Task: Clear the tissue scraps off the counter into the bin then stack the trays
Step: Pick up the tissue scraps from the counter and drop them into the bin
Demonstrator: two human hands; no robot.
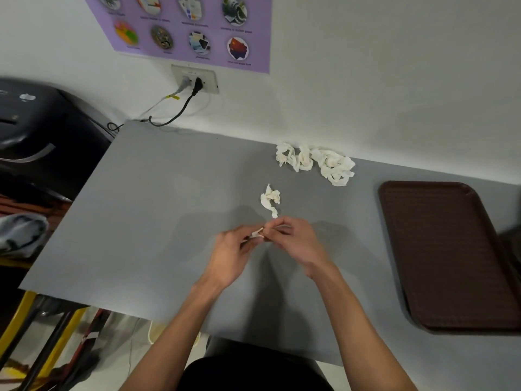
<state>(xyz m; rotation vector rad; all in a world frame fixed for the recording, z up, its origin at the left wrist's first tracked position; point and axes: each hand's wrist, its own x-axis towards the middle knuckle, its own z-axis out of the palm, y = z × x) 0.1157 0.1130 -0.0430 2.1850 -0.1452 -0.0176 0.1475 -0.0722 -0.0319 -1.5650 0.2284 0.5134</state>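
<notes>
My left hand [234,251] and my right hand [293,241] meet over the middle of the grey counter [158,221], both pinching one small white tissue scrap [257,233] between their fingertips. Just beyond them lies another crumpled tissue scrap [270,199]. A larger pile of tissue scraps [315,162] sits against the wall at the back of the counter. A dark brown tray [445,255] lies flat at the right, and the edge of a second tray [511,246] shows at the frame's right border.
A black machine [42,128] stands left of the counter, with cables running to a wall socket [194,79]. A purple poster [191,26] hangs above. Yellow-framed furniture [25,314] and the floor lie below the counter's left edge. No bin is identifiable.
</notes>
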